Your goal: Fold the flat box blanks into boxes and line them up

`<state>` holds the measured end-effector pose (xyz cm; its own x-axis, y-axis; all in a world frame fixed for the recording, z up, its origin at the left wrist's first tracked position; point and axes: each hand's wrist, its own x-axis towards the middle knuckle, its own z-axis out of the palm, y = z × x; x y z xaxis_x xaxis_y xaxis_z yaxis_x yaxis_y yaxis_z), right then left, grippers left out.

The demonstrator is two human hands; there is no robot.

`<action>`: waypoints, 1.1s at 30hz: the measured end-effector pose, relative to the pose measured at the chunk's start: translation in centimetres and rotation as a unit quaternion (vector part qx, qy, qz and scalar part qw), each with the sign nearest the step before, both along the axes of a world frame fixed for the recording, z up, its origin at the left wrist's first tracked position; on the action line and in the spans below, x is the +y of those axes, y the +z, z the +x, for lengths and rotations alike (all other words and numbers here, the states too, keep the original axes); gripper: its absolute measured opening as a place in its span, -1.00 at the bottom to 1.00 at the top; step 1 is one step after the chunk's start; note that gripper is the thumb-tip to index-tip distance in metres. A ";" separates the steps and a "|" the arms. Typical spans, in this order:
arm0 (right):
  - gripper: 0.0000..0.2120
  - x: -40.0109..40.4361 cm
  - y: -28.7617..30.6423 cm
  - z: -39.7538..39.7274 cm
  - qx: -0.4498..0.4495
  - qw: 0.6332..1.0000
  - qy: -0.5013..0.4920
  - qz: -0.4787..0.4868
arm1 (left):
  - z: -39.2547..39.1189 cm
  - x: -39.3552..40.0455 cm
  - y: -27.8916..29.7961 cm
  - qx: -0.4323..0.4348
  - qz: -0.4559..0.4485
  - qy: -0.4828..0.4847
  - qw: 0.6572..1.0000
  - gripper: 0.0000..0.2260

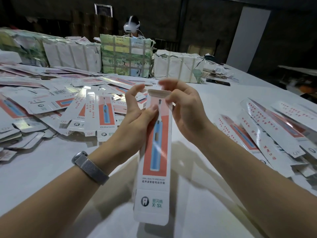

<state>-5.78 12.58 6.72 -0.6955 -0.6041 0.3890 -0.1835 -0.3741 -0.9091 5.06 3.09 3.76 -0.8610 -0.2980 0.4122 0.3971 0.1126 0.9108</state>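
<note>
A long, narrow box blank [155, 152], printed with a blue toothbrush on a red panel, was held up in the air over the white table [42, 177], its length running from the hands down toward the camera. Its bottom flap, bearing a tooth logo and green lettering, hung nearest the viewer; its top flap [158, 93] was bent over at the far end.

The left hand [135, 115] gripped the blank near its upper part, thumb pressed flat on the printed face and the other fingers curled behind the left edge. A mesh-band watch [90, 166] sat on that wrist. The right hand [185, 109] pinched the right end of the top flap between thumb and curled fingers; its fingertips were blurred.

To the left of the held blank, a loose heap of flat blanks [68, 103] of the same print lay spread over the table, overlapping at many angles. To the right of it lay a smaller pile of boxes [267, 127]; whether they were folded could not be told. Beyond the blank, at the far side of the table, stood wrapped bundles [126, 57], some white and one with green and yellow print. Behind those bundles was another person wearing a white headset [131, 27].
</note>
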 end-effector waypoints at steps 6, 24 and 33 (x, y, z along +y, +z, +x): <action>-0.84 0.4 1.0 -0.4 0.008 0.997 0.020 0.078 | 0.0 -0.1 0.0 -0.011 0.012 -0.010 1.000 -0.76; -0.79 2.2 2.8 -1.4 0.122 0.979 -0.005 0.164 | 0.5 -0.3 0.4 -0.017 -0.059 -0.042 0.997 -0.68; -0.81 2.7 2.7 -2.2 0.145 0.974 0.045 0.169 | 0.6 -0.4 0.4 0.010 -0.045 -0.045 0.998 -0.78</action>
<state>-7.98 15.24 9.39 -0.5248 -0.7845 0.3304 -0.4314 -0.0895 -0.8977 5.65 2.67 4.19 -0.8738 -0.1817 0.4510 0.4270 0.1570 0.8905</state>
